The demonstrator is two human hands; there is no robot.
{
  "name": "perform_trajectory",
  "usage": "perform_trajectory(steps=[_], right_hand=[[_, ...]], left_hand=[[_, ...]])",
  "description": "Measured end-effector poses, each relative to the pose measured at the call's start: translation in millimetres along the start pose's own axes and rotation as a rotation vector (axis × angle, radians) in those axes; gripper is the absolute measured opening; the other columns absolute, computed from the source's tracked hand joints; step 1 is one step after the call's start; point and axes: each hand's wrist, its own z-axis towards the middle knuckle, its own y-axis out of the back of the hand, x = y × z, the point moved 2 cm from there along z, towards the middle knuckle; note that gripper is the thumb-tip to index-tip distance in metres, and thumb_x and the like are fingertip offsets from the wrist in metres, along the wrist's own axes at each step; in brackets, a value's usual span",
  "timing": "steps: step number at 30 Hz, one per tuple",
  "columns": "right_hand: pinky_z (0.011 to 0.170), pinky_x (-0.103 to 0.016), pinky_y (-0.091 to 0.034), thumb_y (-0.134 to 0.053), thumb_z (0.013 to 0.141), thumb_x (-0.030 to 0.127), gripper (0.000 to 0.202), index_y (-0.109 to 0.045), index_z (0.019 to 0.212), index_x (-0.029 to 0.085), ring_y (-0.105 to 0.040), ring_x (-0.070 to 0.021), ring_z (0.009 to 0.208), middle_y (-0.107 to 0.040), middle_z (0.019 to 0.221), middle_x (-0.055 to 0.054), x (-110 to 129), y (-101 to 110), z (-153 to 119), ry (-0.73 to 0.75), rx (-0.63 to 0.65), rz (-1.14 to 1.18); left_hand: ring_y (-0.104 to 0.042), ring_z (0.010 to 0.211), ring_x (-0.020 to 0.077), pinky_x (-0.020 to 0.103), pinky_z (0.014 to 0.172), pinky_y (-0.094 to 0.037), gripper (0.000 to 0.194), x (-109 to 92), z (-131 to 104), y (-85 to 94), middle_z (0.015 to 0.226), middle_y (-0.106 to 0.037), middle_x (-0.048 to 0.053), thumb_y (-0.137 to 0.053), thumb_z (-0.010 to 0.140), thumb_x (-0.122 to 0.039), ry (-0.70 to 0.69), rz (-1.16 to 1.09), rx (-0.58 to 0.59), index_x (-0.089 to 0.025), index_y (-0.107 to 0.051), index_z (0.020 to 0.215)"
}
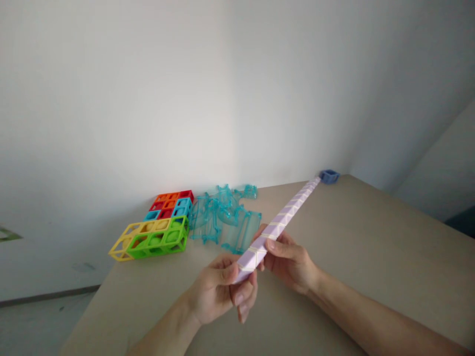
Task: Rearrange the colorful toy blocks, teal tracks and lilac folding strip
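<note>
A long lavender bar (285, 216) with pale cream lines across it runs slantwise from near me toward the back right. Its near end is gripped by my left hand (218, 289), thumb on top and fingers beneath. A little farther up the bar, my right hand (287, 259) is closed around it, with the thumb along the side. At the bar's far tip appears a small blue open-framed block (329, 176); whether the two touch, I cannot tell.
Clear teal plastic track pieces (226, 212) lie piled against the wall. Left of them sit green frame blocks (159, 240), yellow frame blocks (135, 232) and red frame blocks (185, 194). White walls (185, 99) border the beige table (352, 257) behind.
</note>
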Motion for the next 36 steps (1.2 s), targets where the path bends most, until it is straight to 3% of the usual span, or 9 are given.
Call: perform_trajectory(steps=[7, 13, 16, 19, 22, 26, 31, 36], right_hand=[[0.046, -0.020, -0.039, -0.083, 0.063, 0.027, 0.027, -0.064, 0.079, 0.014, -0.053, -0.0088, 0.046, -0.063, 0.057, 0.001, 1.7, 4.1, 4.3, 0.047, -0.053, -0.145], [0.048, -0.023, -0.042, -0.080, 0.067, 0.027, 0.025, -0.061, 0.079, 0.015, -0.058, -0.0124, 0.051, -0.065, 0.061, 0.000, 4.1, 4.1, 6.5, 0.146, -0.043, -0.220], [0.050, -0.025, -0.044, -0.080, 0.068, 0.027, 0.026, -0.060, 0.080, 0.016, -0.059, -0.0138, 0.053, -0.066, 0.062, 0.000, 2.3, 10.4, 8.7, 0.184, -0.090, -0.310], [0.053, -0.026, -0.046, -0.081, 0.067, 0.027, 0.028, -0.059, 0.080, 0.016, -0.059, -0.0138, 0.054, -0.064, 0.061, 0.001, 1.7, 15.0, 8.3, 0.202, -0.172, -0.441], [0.053, -0.027, -0.046, -0.081, 0.066, 0.030, 0.030, -0.058, 0.081, 0.017, -0.059, -0.0142, 0.055, -0.063, 0.061, 0.002, 5.6, 12.9, 5.5, 0.220, -0.231, -0.531], [0.050, -0.025, -0.043, -0.081, 0.065, 0.030, 0.030, -0.057, 0.078, 0.017, -0.055, -0.0119, 0.051, -0.060, 0.058, 0.003, 13.5, 6.5, 3.7, 0.204, -0.230, -0.522], [0.052, -0.025, -0.044, -0.077, 0.069, 0.028, 0.022, -0.059, 0.072, 0.015, -0.056, -0.0126, 0.053, -0.062, 0.057, 0.001, 7.3, 4.7, 4.7, 0.092, -0.110, -0.414], [0.054, -0.025, -0.048, -0.068, 0.080, 0.032, 0.025, -0.060, 0.066, 0.013, -0.057, -0.0134, 0.056, -0.064, 0.062, -0.004, -0.8, 17.5, 12.5, 0.037, -0.333, -0.082]], left_hand=[[-0.038, 0.047, 0.0075, 0.021, 0.043, -0.049, 0.035, -6.1, -1.7, 2.2, 0.055, -0.038, -0.003, -0.067, 0.078, -0.043, 0.018, 0.078, -0.105, -0.009, -0.069, 0.084], [-0.028, 0.046, 0.0051, 0.023, 0.045, -0.050, 0.037, -17.0, -3.0, 1.1, 0.057, -0.037, -0.004, -0.067, 0.077, -0.046, 0.039, 0.214, -0.183, -0.010, -0.067, 0.085], [-0.027, 0.045, 0.0049, 0.024, 0.045, -0.050, 0.033, -17.8, -1.7, 8.0, 0.056, -0.034, -0.006, -0.066, 0.079, -0.043, 0.013, 0.429, -0.338, -0.011, -0.064, 0.083], [-0.038, 0.049, 0.0074, 0.024, 0.048, -0.049, 0.034, -15.2, -1.5, 14.8, 0.060, -0.039, -0.004, -0.062, 0.081, -0.045, -0.051, 0.775, -0.512, -0.011, -0.063, 0.086], [-0.046, 0.053, 0.0098, 0.024, 0.050, -0.047, 0.037, -12.4, -2.9, 15.2, 0.064, -0.046, -0.002, -0.057, 0.084, -0.048, -0.134, 0.992, -0.593, -0.012, -0.062, 0.094], [-0.050, 0.055, 0.0103, 0.024, 0.054, -0.046, 0.037, -13.7, -3.7, 10.7, 0.068, -0.055, 0.001, -0.057, 0.085, -0.048, -0.119, 0.914, -0.543, -0.012, -0.061, 0.092], [-0.054, 0.052, 0.0108, 0.024, 0.053, -0.043, 0.033, -12.4, -0.7, 5.6, 0.065, -0.062, 0.004, -0.053, 0.087, -0.043, 0.046, 0.711, -0.319, -0.011, -0.057, 0.093], [-0.045, 0.041, 0.0079, 0.020, 0.042, -0.038, 0.024, 1.0, 0.3, 3.3, 0.052, -0.051, -0.004, -0.060, 0.082, -0.038, 0.279, 0.627, -0.226, -0.016, -0.049, 0.081]])
